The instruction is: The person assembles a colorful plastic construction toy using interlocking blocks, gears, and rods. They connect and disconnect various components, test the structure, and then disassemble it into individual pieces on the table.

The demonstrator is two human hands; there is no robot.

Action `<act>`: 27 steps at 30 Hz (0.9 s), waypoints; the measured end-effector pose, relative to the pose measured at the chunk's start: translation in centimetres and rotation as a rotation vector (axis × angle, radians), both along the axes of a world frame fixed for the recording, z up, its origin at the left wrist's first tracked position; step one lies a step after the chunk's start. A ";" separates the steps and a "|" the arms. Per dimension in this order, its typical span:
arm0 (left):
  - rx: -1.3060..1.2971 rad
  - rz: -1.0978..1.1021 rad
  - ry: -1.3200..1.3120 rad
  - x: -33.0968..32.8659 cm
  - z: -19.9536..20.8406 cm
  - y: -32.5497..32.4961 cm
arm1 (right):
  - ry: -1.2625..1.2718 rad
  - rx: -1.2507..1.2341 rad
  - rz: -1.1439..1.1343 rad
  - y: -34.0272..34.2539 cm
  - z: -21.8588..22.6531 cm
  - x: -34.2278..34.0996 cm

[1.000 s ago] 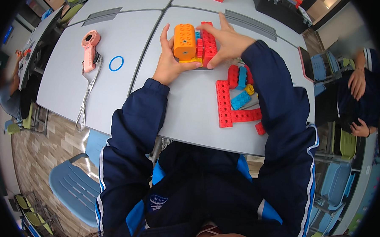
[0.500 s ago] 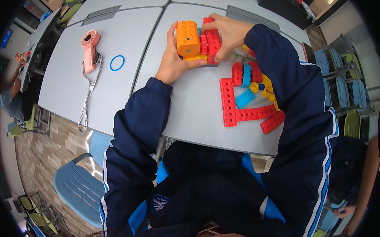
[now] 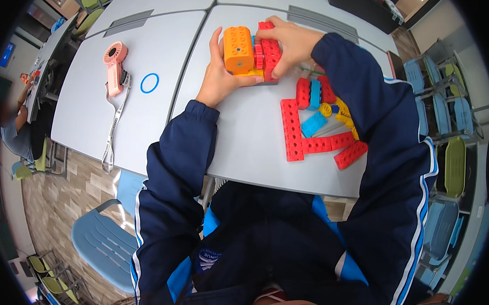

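A building-block model stands on the table in front of me. Its left part is a large orange studded block (image 3: 238,50), and its right part is a red perforated block (image 3: 270,54). Between them sits a red gear (image 3: 258,56), with a yellow piece (image 3: 252,73) low at the front. My left hand (image 3: 219,81) is closed round the orange block's left side, thumb along the yellow piece. From the right, my right hand (image 3: 293,43) grips the red block between thumb and fingers. The back of the model is partly hidden by my fingers.
Loose red beams (image 3: 292,130), a blue block (image 3: 313,124) and yellow parts (image 3: 326,110) lie near my right forearm. On the left are a pink handheld fan (image 3: 114,70) with a strap and a blue ring (image 3: 149,83). A light-blue chair (image 3: 101,241) stands by the table.
The model and both hands have shifted very slightly left in the picture, still held the same way. Another person's arm at the right edge has gone from view.
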State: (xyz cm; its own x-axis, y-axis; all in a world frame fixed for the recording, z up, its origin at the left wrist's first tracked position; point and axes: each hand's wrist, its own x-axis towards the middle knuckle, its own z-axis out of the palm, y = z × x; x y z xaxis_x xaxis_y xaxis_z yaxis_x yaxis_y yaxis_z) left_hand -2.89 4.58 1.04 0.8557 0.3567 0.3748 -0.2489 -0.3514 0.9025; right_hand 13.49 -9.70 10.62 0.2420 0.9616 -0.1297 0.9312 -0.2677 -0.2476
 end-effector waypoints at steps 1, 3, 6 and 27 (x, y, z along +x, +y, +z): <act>0.027 0.007 0.021 -0.1 0.1 0.0 | -0.082 0.022 0.014 -0.4 -0.1 -0.6; 0.079 0.021 0.066 -0.1 0.6 0.1 | -0.025 0.064 0.009 -0.7 -0.1 -0.4; 0.072 0.049 0.198 -0.4 1.5 -0.1 | 0.030 0.123 0.007 -1.4 -1.0 -0.5; 0.063 0.050 0.199 -0.2 0.2 0.5 | 0.009 0.337 0.053 -1.8 -1.9 -0.1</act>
State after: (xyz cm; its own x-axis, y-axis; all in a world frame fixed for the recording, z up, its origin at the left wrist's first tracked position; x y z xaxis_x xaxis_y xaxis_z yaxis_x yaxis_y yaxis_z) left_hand -3.11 5.10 1.28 0.8968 0.3820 0.2233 -0.0488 -0.4162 0.9080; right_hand 13.40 -11.54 8.74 0.1904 0.9620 0.1959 0.9390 -0.1202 -0.3221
